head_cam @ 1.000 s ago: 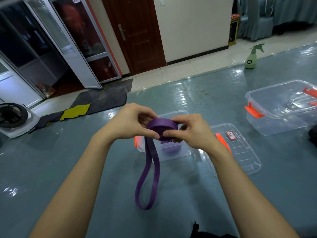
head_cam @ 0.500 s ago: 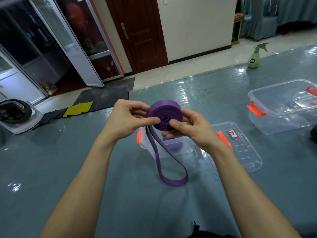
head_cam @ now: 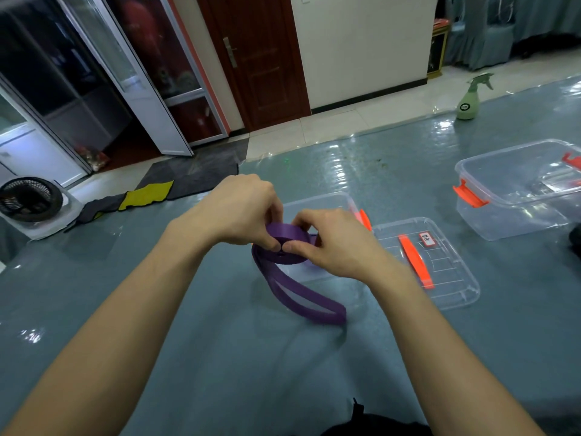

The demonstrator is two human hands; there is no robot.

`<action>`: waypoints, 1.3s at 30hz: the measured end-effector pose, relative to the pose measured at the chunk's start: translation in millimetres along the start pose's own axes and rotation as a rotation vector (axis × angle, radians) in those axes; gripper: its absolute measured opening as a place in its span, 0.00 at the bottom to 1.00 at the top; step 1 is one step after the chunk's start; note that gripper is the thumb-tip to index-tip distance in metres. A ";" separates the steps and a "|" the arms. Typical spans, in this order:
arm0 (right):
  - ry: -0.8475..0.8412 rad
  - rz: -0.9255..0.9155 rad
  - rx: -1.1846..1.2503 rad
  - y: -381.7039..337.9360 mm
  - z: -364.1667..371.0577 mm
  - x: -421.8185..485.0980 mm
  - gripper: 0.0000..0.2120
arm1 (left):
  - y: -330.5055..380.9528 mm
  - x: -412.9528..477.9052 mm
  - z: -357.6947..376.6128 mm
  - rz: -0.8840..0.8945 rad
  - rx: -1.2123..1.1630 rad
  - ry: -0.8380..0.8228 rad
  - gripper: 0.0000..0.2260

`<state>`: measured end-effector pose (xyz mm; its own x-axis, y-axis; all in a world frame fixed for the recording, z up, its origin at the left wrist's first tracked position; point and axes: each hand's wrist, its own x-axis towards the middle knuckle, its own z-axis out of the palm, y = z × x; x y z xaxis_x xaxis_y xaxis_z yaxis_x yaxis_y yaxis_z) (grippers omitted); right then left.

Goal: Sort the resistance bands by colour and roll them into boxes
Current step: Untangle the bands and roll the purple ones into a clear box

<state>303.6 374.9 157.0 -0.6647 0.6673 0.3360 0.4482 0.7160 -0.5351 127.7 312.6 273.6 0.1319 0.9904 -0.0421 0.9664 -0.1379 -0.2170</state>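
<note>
1. Progress: the purple band [head_cam: 287, 231] is mostly rolled, not boxed. One coil is in hand and a short loose tail [head_cam: 336, 314] is left to wind in.
2. Your left hand [head_cam: 239, 212] pinches the coil from the left, fingers curled over its top. Your right hand [head_cam: 333, 243] pinches it from the right. The thumb tips nearly meet at the near edge.
3. Location: the coil is held above the worktop [head_cam: 220, 357], just in front of the small clear box [head_cam: 317, 202], not inside it.
4. Box contents are hidden by your hands, can't tell. The lid [head_cam: 446, 278] lies off, beside the box on the right. The big clear box [head_cam: 515, 190], far right, shows no band.
5. Left to do, as a judgement: wind in the tail, drop the roll in the box, then any other colours. No other bands are in view.
6. Orientation: the coil lies roughly flat, its flat face up and tipped slightly toward you.
7. The tail's long axis runs diagonally from the coil toward you and to the right. Its closed end seems to rest on the worktop.
</note>
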 end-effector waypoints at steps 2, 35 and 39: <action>-0.027 -0.015 0.010 -2.2 1.3 0.6 0.20 | 1.7 0.0 -2.4 0.023 -0.005 -0.006 0.13; -0.047 0.186 0.674 19.7 -1.8 -11.4 0.33 | -12.3 -12.5 6.9 -0.008 -0.365 0.041 0.14; -0.112 0.136 0.576 11.6 11.3 -7.3 0.13 | -6.1 -5.9 -1.4 0.027 -0.180 -0.058 0.13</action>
<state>306.9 376.0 139.5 -0.6971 0.6970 0.1679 0.1586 0.3784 -0.9120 121.3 307.6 276.5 0.1498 0.9833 -0.1030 0.9873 -0.1544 -0.0374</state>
